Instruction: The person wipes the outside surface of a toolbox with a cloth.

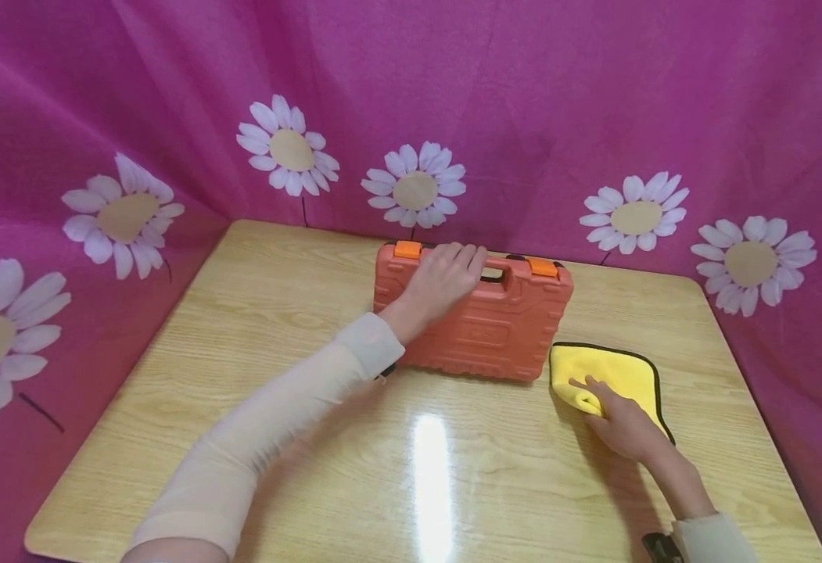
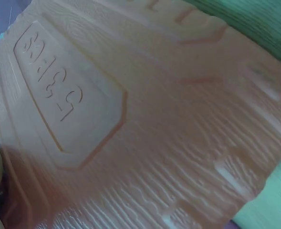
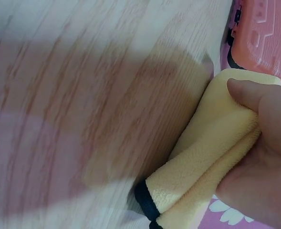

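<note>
An orange-red plastic carry case (image 1: 484,336) stands on its edge, handle side up, toward the back of the table. My left hand (image 1: 446,277) grips it at the handle, fingers wrapped over the top beside an orange latch (image 1: 407,249). Raised lettering and ribs cover the case's face (image 2: 92,105) in the left wrist view, where only a bit of the hand shows at the left edge. To the right of the case, my right hand (image 1: 625,426) holds a folded yellow cloth (image 1: 622,367) with black edging. The thumb (image 3: 245,93) presses on the fold of that cloth.
The wooden table (image 1: 298,289) has rounded corners, and a bright light reflection (image 1: 433,485) lies on its front middle. A magenta curtain (image 1: 523,94) printed with white daisies surrounds the back and sides, close behind the case.
</note>
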Demonstrator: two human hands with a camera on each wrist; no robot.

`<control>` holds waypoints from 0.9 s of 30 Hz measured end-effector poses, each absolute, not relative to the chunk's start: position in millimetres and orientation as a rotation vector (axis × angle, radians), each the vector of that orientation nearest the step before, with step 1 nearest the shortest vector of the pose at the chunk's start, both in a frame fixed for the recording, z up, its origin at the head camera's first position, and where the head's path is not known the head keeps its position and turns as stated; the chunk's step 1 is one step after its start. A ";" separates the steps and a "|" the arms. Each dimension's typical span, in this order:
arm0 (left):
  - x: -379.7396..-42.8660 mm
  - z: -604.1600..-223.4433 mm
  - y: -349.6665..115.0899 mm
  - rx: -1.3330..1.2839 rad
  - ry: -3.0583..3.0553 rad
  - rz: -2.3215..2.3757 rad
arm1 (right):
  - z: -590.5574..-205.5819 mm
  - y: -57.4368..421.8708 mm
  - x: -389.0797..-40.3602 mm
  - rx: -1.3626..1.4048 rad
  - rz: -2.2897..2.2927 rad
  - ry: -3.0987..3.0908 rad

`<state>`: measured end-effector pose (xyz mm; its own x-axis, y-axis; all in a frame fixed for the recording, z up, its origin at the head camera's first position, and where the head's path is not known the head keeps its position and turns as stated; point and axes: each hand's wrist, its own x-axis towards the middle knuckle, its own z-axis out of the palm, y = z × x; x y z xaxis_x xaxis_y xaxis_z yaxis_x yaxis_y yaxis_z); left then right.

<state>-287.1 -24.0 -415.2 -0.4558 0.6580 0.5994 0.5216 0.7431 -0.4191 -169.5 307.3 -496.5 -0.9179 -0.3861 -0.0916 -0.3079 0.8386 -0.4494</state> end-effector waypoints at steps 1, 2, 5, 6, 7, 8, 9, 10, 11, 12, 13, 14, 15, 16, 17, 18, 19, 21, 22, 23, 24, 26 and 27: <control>-285.8 -415.0 -23.8 -0.887 -2.158 0.227 | -496.3 307.5 -169.4 -0.541 -0.650 2.837; -284.5 -414.9 -23.7 -0.891 -2.161 0.235 | -496.2 307.7 -169.1 -0.543 -0.653 2.835; -281.2 -413.9 -23.6 -0.898 -2.164 0.267 | -496.8 308.7 -168.8 -0.558 -0.656 2.843; -280.4 -413.5 -23.7 -0.900 -2.165 0.274 | -497.0 308.9 -168.4 -0.562 -0.659 2.847; -279.6 -412.7 -23.8 -0.900 -2.169 0.275 | -497.2 309.1 -168.3 -0.566 -0.660 2.849; -278.9 -411.8 -24.0 -0.899 -2.172 0.275 | -497.5 309.3 -168.5 -0.566 -0.661 2.849; -278.4 -410.8 -24.1 -0.900 -2.179 0.271 | -497.7 309.4 -168.9 -0.564 -0.662 2.848; -277.9 -409.5 -24.1 -0.905 -2.190 0.266 | -497.9 309.5 -169.0 -0.563 -0.662 2.848; -277.3 -407.8 -24.2 -0.911 -2.204 0.261 | -498.0 309.6 -169.4 -0.559 -0.662 2.845; -276.5 -405.7 -24.3 -0.922 -2.224 0.254 | -497.9 309.5 -169.5 -0.554 -0.664 2.842; -275.6 -403.4 -24.4 -0.939 -2.250 0.248 | -498.0 309.6 -169.7 -0.551 -0.663 2.841; -274.6 -400.5 -24.4 -0.958 -2.278 0.241 | -497.8 309.5 -169.7 -0.547 -0.664 2.838; -273.7 -397.6 -24.4 -0.976 -2.312 0.230 | -497.8 309.5 -169.5 -0.547 -0.665 2.839; -272.8 -394.3 -24.4 -0.997 -2.347 0.216 | -497.7 309.5 -169.4 -0.548 -0.666 2.839; -271.6 -390.6 -24.4 -1.016 -2.386 0.201 | -497.5 309.6 -169.3 -0.548 -0.671 2.838; -270.5 -387.0 -24.5 -1.034 -2.427 0.187 | -497.4 309.6 -169.3 -0.551 -0.673 2.839; -269.7 -383.5 -24.5 -1.050 -2.467 0.173 | -497.3 309.7 -169.2 -0.552 -0.675 2.840; -268.8 -377.5 -24.4 -1.078 -2.546 0.137 | -497.1 309.9 -169.3 -0.554 -0.678 2.842; -268.4 -374.8 -24.4 -1.090 -2.586 0.119 | -496.9 309.8 -169.2 -0.553 -0.679 2.841; -268.1 -372.3 -24.4 -1.101 -2.628 0.102 | -496.8 309.8 -169.1 -0.551 -0.681 2.840; -268.0 -370.3 -24.4 -1.113 -2.668 0.080 | -496.7 309.7 -169.1 -0.549 -0.677 2.839; -267.8 -367.1 -24.4 -1.142 -2.737 0.020 | -496.4 309.7 -169.1 -0.549 -0.673 2.840; -267.7 -365.8 -24.3 -1.157 -2.770 -0.008 | -496.3 309.8 -169.0 -0.551 -0.670 2.842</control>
<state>-267.7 -24.3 -365.8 -0.6945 0.7076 0.1304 0.7083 0.7042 -0.0489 -169.0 309.8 -496.3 -0.9172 -0.3905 -0.0792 -0.3141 0.8308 -0.4595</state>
